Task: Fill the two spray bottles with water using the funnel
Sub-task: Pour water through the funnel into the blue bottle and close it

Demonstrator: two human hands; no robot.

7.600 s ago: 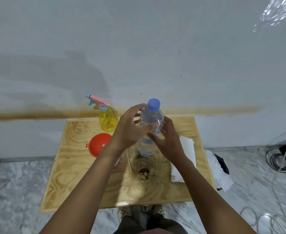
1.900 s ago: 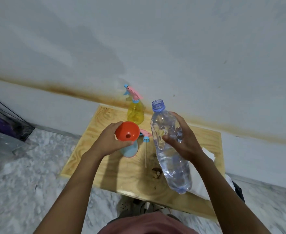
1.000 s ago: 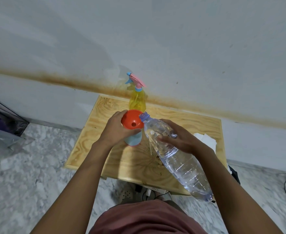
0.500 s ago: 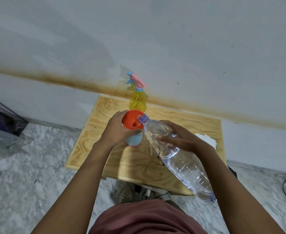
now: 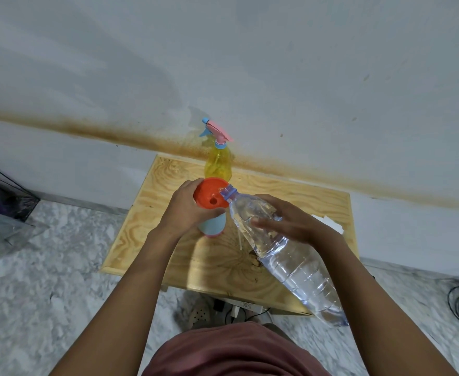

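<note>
While tilted, ribbed clear bottle (image 5: 282, 248) meets round orange funnel (image 5: 209, 198).

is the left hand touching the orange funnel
Touching: the head view shows the left hand wrapped around the orange funnel, thumb pressed under its rim.

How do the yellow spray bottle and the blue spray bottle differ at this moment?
The yellow bottle has its pink spray head on; the blue bottle carries the funnel instead. The yellow one stands untouched by the wall; the blue one is nearer, steadied by the left hand. Both stand upright on the table.
</note>
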